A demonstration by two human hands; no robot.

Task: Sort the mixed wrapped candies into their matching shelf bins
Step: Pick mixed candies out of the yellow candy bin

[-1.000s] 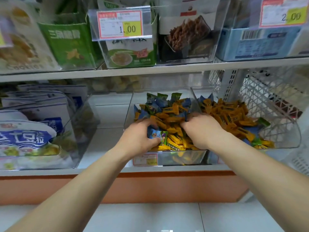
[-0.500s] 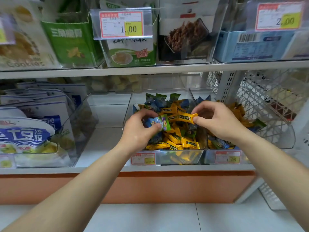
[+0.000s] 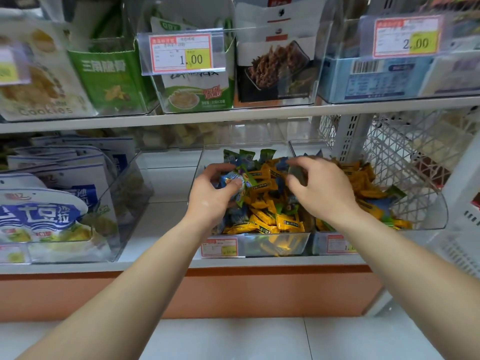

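Note:
Two clear bins stand side by side on the lower shelf. The middle bin (image 3: 275,246) holds a mix of yellow candies (image 3: 265,219) and blue-green ones. The right bin (image 3: 431,216) holds mostly yellow candies (image 3: 363,183) with a few blue and green ones. My left hand (image 3: 210,201) is over the middle bin's left side, pinching a blue-green wrapped candy (image 3: 237,181). My right hand (image 3: 322,190) hovers over the wall between the two bins. Its fingers are curled apart and I see nothing in them.
A clear bin of blue-and-white snack bags (image 3: 52,211) stands at the left, with bare shelf (image 3: 166,203) between it and the candy bins. A white wire basket (image 3: 415,157) is at the right. The upper shelf (image 3: 233,116) overhangs with snack boxes and price tags.
Half a second ago my right hand pinched a yellow candy; now that candy is gone from it and the fingers have spread. My left hand still holds the blue-green candy.

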